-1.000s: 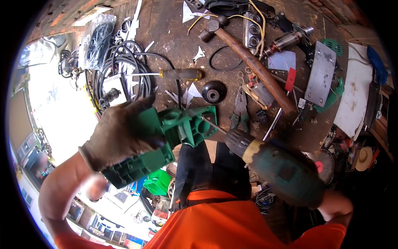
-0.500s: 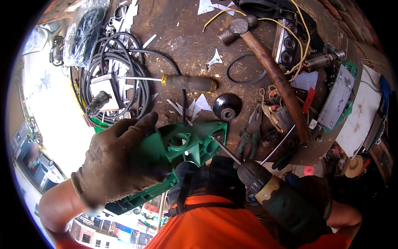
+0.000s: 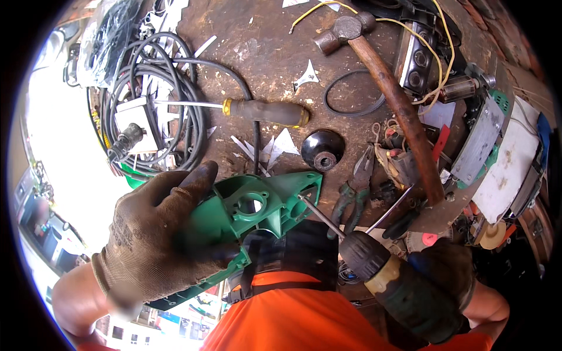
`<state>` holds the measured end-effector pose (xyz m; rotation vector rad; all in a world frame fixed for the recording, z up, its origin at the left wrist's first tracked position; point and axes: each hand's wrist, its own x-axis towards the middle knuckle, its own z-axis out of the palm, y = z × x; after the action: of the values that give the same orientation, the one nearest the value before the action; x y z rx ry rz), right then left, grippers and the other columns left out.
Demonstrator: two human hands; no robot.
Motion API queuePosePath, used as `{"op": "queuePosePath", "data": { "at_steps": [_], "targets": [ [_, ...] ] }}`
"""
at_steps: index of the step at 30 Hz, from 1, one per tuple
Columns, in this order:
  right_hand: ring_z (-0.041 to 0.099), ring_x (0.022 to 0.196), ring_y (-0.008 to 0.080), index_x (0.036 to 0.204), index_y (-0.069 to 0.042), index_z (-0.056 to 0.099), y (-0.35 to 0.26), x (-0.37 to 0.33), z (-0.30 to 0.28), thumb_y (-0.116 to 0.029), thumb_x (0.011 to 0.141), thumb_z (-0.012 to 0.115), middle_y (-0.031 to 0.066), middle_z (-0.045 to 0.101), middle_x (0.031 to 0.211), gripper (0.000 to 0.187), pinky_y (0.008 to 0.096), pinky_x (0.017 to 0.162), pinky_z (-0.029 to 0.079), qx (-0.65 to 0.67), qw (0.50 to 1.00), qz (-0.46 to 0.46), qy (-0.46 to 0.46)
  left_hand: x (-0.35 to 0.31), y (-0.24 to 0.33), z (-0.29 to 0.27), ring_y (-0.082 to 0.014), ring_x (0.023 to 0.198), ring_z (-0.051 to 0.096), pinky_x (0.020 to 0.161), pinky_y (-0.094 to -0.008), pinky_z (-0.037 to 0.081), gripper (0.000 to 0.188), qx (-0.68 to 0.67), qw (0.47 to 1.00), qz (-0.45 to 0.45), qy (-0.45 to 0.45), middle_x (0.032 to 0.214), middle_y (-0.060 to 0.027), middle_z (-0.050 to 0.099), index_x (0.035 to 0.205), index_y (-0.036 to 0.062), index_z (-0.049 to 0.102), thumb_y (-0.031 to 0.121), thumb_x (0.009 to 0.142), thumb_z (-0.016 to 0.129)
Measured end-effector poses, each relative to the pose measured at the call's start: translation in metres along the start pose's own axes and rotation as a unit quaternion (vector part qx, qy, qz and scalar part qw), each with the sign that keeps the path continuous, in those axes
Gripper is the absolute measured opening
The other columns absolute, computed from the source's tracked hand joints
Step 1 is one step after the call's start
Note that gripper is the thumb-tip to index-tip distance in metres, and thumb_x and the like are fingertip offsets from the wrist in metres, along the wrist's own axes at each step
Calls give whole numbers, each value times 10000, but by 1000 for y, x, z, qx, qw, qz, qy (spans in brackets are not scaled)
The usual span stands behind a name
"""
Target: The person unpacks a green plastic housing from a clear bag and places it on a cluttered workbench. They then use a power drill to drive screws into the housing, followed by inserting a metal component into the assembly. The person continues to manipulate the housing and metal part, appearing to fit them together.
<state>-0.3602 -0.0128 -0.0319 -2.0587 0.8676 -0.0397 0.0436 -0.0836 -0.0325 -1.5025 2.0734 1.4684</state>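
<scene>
My left hand (image 3: 155, 234), in a brown knit work glove, is closed around a green plastic tool housing (image 3: 231, 205), holding it tilted at the bench's near edge. The housing has a round opening and a pointed right end with hollow pockets. In my gloved right hand (image 3: 448, 272) is a power drill (image 3: 404, 286) with a dark chuck and a tan collar. Its long thin bit (image 3: 321, 215) points up and left, and the tip is at a pocket near the housing's right end. The drill body partly hides my right fingers.
Beyond the housing lie a yellow-collared screwdriver (image 3: 266, 112), a black cup-shaped part (image 3: 323, 147) and a coiled black cable (image 3: 190, 99). Pliers (image 3: 354, 190), a wooden-handled hammer (image 3: 398, 105) and another slim metal shaft (image 3: 391, 207) are on the right. Paper scraps (image 3: 284, 145) are scattered about.
The view has shifted slightly, so the bench items sit a little differently in the picture. Both hands keep their holds, and the bit tip stays at the same pocket of the housing.
</scene>
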Motion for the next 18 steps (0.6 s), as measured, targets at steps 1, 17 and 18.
{"op": "queuePosePath", "data": {
  "at_steps": [1, 17, 18],
  "targets": [
    [636, 954, 195, 1270, -104, 608, -1, -1, -1, -168, 861, 659, 57, 648, 1112, 417, 342, 786, 539, -4, 1000, -1, -1, 0, 0, 1, -343, 941, 731, 812, -396, 579, 1009, -7, 1000, -6, -9, 1095, -255, 673, 1431, -104, 503, 366, 659, 951],
    [681, 739, 178, 1114, -164, 741, 3, -6, 0, -193, 773, 714, 8, 703, 909, 344, 312, 616, 556, -30, 999, -12, 8, -3, -5, 4, -337, 951, 734, 819, -383, 580, 986, -22, 1000, -4, -4, 1120, -258, 669, 1430, -101, 503, 411, 701, 926],
    [684, 725, 177, 1104, -167, 750, 4, -6, -1, -194, 767, 717, 5, 706, 896, 340, 310, 605, 557, -31, 999, -15, 9, -4, -6, 5, -335, 951, 734, 818, -384, 581, 985, -18, 1000, 2, -2, 1120, -257, 668, 1429, -102, 504, 412, 702, 926]
  ]
}}
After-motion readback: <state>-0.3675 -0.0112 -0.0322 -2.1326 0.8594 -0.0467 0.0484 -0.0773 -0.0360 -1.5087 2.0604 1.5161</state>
